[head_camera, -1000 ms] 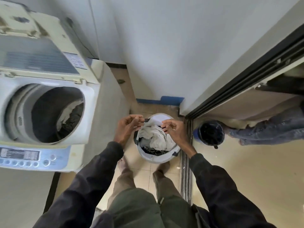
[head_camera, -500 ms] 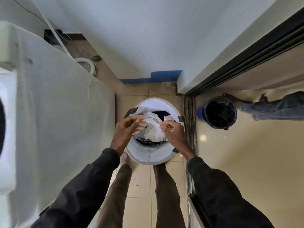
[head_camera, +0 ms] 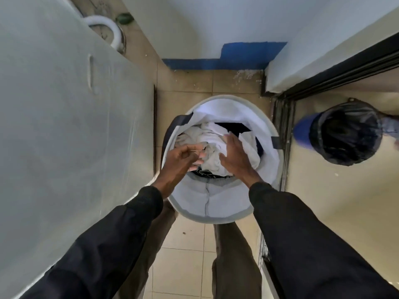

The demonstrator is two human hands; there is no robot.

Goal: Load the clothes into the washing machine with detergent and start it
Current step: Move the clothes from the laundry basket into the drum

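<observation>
Leaning in closer than half a second ago: washing machine (head_camera: 64,126) now showing only its grey side panel at left, drum out of view. Left hand (head_camera: 181,158) reaching deeper into the white laundry basket (head_camera: 216,203), fingers curled loosely, touching the pale clothes (head_camera: 212,147) but not yet clenching. Right hand (head_camera: 234,155) spreading flat over the same bundle, no longer pinching it. Probably gathering another load. Standing far right, apart: a black-lined bin (head_camera: 345,134).
</observation>
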